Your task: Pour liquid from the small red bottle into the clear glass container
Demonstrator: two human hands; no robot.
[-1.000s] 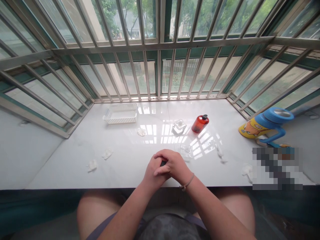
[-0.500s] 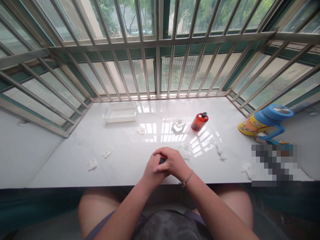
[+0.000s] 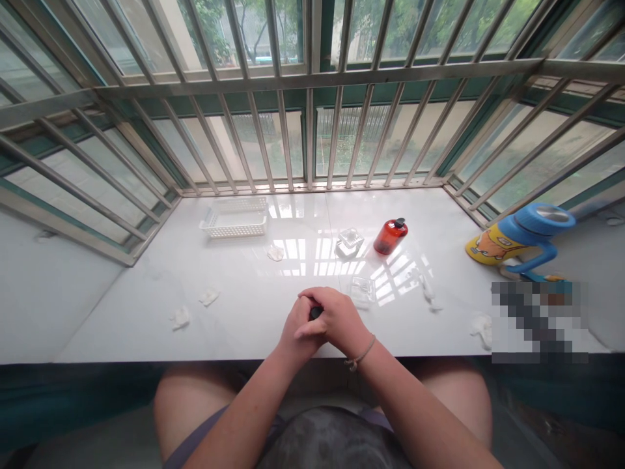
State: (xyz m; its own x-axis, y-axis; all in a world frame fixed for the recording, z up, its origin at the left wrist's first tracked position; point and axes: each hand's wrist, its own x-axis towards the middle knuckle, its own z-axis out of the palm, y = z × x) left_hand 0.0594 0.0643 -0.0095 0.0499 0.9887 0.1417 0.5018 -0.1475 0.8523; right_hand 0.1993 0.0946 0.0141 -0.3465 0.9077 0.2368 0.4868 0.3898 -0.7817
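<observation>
Both hands are closed together near the front edge of the white counter. My right hand point(image 3: 339, 314) lies over my left hand point(image 3: 295, 331), its fingers wrapped across the left one. Between them shows the rounded dark end of a small black object point(image 3: 316, 312); the rest of it is hidden by my fingers, so its kind does not show. Just beyond the right hand lies a clear plastic tray or lid point(image 3: 362, 292). Farther back stand a clear faceted glass container point(image 3: 349, 242) and a red translucent bottle point(image 3: 390, 237) with a black cap.
A white perforated basket point(image 3: 234, 225) sits at the back left. Crumpled tissues lie about, one point(image 3: 180, 318) at the left and one point(image 3: 482, 331) at the right. A blue and yellow thermos point(image 3: 517, 234) stands at the right beside a blurred-out patch. Metal bars point(image 3: 312, 79) enclose the counter point(image 3: 244, 326).
The hands stay clasped around the black object in nearly the same place. My right thumb and wrist have shifted slightly left.
</observation>
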